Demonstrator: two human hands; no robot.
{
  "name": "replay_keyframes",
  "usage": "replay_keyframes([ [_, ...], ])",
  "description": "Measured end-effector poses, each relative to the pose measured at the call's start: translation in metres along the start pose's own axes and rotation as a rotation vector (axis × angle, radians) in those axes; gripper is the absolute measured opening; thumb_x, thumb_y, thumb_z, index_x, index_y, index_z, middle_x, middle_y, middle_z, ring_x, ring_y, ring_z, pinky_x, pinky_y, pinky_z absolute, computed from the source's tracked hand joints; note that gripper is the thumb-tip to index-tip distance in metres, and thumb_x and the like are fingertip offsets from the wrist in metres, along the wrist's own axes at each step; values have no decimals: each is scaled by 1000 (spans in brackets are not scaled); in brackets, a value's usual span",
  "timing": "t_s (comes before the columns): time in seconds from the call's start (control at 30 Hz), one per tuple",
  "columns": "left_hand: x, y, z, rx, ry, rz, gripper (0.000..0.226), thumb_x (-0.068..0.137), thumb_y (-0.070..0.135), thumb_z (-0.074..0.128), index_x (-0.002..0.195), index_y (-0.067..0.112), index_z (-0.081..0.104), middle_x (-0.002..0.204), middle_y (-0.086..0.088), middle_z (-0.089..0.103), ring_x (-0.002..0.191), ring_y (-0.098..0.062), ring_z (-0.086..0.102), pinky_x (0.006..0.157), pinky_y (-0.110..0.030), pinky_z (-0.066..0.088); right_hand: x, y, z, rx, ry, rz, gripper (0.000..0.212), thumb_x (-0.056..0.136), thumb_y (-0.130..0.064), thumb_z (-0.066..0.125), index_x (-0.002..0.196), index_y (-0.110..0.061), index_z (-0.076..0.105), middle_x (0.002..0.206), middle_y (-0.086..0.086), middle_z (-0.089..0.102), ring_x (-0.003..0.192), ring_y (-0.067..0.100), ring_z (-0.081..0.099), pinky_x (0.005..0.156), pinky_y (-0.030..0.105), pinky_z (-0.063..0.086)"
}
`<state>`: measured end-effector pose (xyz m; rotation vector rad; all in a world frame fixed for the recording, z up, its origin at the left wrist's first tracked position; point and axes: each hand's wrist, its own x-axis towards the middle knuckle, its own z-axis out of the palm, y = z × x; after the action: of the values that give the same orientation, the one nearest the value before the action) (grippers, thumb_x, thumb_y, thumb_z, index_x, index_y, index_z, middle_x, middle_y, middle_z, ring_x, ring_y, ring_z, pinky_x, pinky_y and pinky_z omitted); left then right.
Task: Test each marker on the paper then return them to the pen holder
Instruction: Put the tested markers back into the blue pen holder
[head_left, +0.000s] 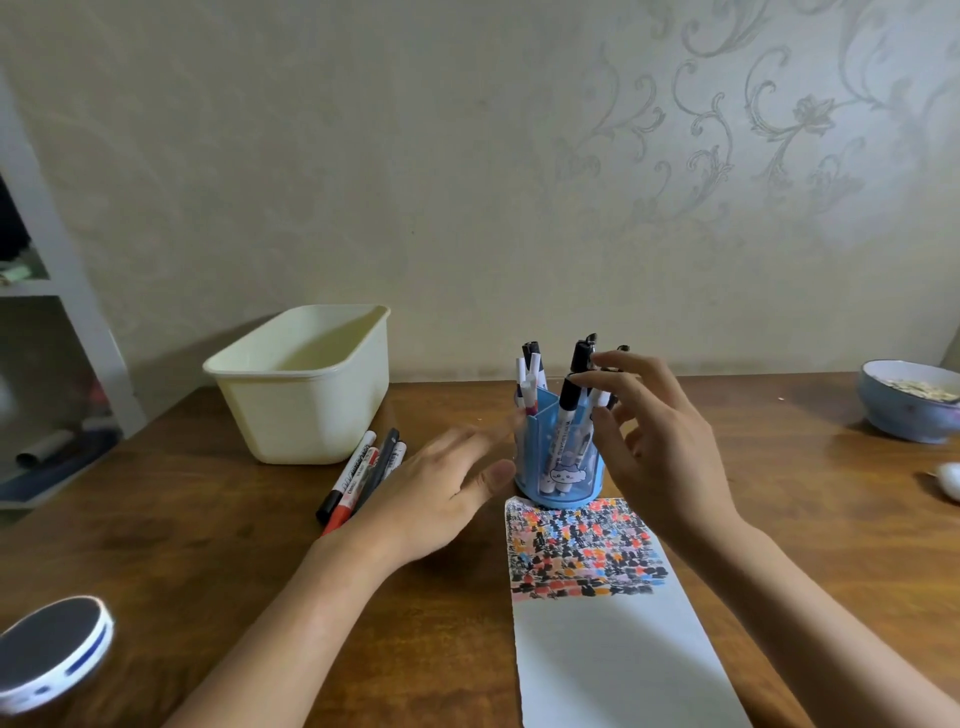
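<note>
A wooden table (208, 545) is shown, on which the task's things are laid out before a papered wall. A cream plastic tub (306, 389) is set at the far left, and a blue bowl (909, 405) at the far right edge. A sheet of paper (613, 649) lies near the person, its far end covered with rows of coloured test strokes; the near part is unmarked. The blue pen holder (558, 467) stands just beyond the paper's far edge, with capped markers (569, 410) upright in its compartments. Three loose markers (363, 473) lie on the table between tub and holder, partly hidden by the left hand (436, 499), which is held flat with fingers extended, the thumb tip at the holder's base. The right hand (654, 441) is raised beside the holder, fingers spread and slightly curved around the marker tops; nothing is clamped, though contact with a cap cannot be ruled out. The markers are judged light, stiff and smooth, best pinched at mid-barrel. The holder is probably light and easily tipped, so steadying at its base is advised.
</note>
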<state>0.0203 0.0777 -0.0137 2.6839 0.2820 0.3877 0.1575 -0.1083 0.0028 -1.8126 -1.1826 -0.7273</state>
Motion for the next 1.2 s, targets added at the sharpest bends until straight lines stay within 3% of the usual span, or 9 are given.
replay_keyframes([
  [0.07,0,-5,-6,-41,30,-19,51,101,52,40,147,60,19,143,19,43,130,-4,44,105,-36,45,-1,-1,1,0,-4,-1,35,92,-6,64,122,-23,66,137,-4,54,75,8,62,58,34,58],
  [0.13,-1,-17,-16,-101,96,-53,47,102,33,49,143,54,38,133,20,51,121,-1,50,105,-35,46,-2,-2,2,9,-1,-1,35,91,-5,64,122,-23,65,136,-6,54,77,7,61,57,37,58],
  [0.23,-3,-45,-29,-35,134,-103,44,99,8,51,121,44,64,121,24,53,117,1,49,106,-31,43,-4,-6,4,33,7,-21,30,92,-6,63,117,-22,66,135,-5,55,77,4,60,57,36,58],
  [0.37,-10,-66,-39,64,113,-165,54,91,-6,46,99,42,70,114,24,51,117,-3,43,100,-26,39,-10,-10,9,61,-40,-61,25,93,-8,59,113,-23,66,130,-8,56,75,7,61,53,36,56],
  [0.57,-12,-67,-39,124,23,-194,50,90,-5,46,103,37,71,118,17,54,122,-4,38,105,-25,33,-19,-12,18,80,-141,-101,26,95,-9,57,111,-28,64,126,-15,54,82,7,61,54,34,56],
  [0.8,-12,-66,-34,137,-17,-203,46,88,2,58,98,47,62,120,15,53,127,-7,38,112,-38,35,-18,-11,19,87,-144,-97,28,94,-6,58,109,-29,64,123,-17,55,82,8,61,55,33,56],
  [1.0,-12,-66,-30,145,-22,-206,45,92,5,60,113,45,63,126,19,48,128,-3,35,109,-30,33,-18,-10,19,91,-158,-86,27,94,-7,58,108,-29,64,123,-17,56,82,7,63,55,31,56],
  [1.2,-10,-66,-28,161,-21,-214,37,94,22,64,124,43,60,128,18,48,129,-4,35,108,-32,35,-18,-9,19,96,-165,-80,25,95,-12,55,110,-30,64,124,-13,57,88,6,62,57,28,58],
])
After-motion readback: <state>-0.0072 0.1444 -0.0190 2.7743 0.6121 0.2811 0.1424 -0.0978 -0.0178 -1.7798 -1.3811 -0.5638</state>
